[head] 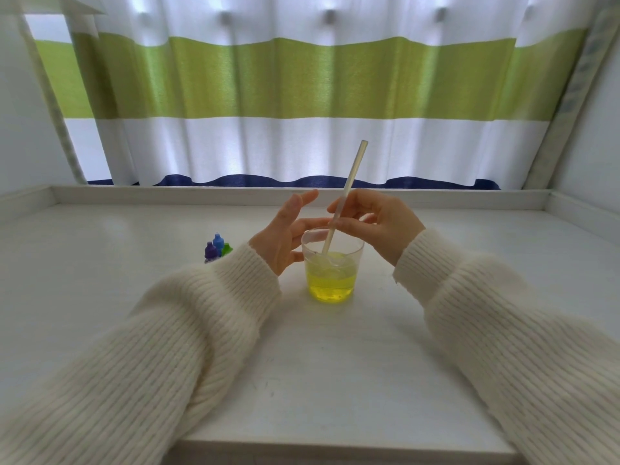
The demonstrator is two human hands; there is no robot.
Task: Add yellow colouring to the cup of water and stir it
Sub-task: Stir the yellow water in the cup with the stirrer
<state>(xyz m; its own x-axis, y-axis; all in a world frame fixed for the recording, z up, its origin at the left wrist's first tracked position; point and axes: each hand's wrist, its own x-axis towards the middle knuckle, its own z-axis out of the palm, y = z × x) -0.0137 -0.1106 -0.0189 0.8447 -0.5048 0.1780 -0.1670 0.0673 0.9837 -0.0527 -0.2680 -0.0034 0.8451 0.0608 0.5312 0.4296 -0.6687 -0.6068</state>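
Observation:
A clear plastic cup [332, 273] stands in the middle of the white table [335, 364], about half full of bright yellow water. A pale straw [349, 186] leans in it, its top tilted to the right and away from me. My right hand [379, 223] pinches the straw just above the cup's rim. My left hand [285, 229] is at the cup's left side with straight, spread fingers; its lower fingers touch the cup's wall.
Three small colouring bottles [217, 250], purple, blue and green, stand close together left of the cup, partly behind my left sleeve. A raised ledge [167, 194] and a striped curtain [302, 95] close off the far side of the table.

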